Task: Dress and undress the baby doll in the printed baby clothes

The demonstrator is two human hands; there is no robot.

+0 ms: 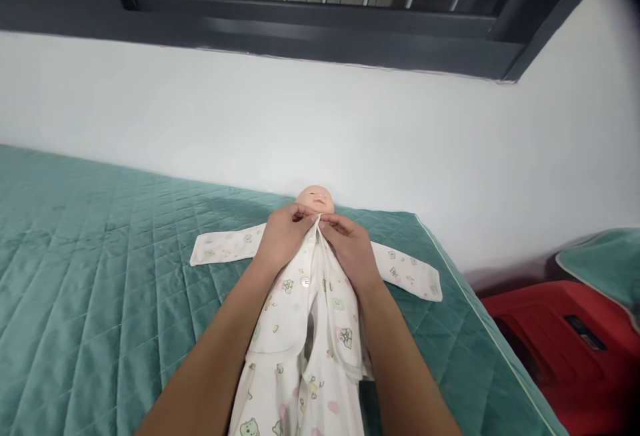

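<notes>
A baby doll (316, 196) lies on its back with its head toward the wall. It wears a white baby jacket (287, 299) with small animal prints, sleeves spread out to both sides, and matching trousers (270, 396). My left hand (286, 233) and my right hand (350, 243) meet at the collar just below the doll's chin, each pinching one front edge of the jacket. A button (305, 282) shows lower on the left front panel. Below the collar the two panels hang apart. What lies right between the fingertips is hidden.
The doll rests on a green quilted cover (125, 289) whose piped edge runs down on the right. Behind is a white wall (250, 116) under a dark window frame (320, 29) with metal bars. A red plastic stool (565, 343) stands at the lower right, partly under green cloth (605, 263).
</notes>
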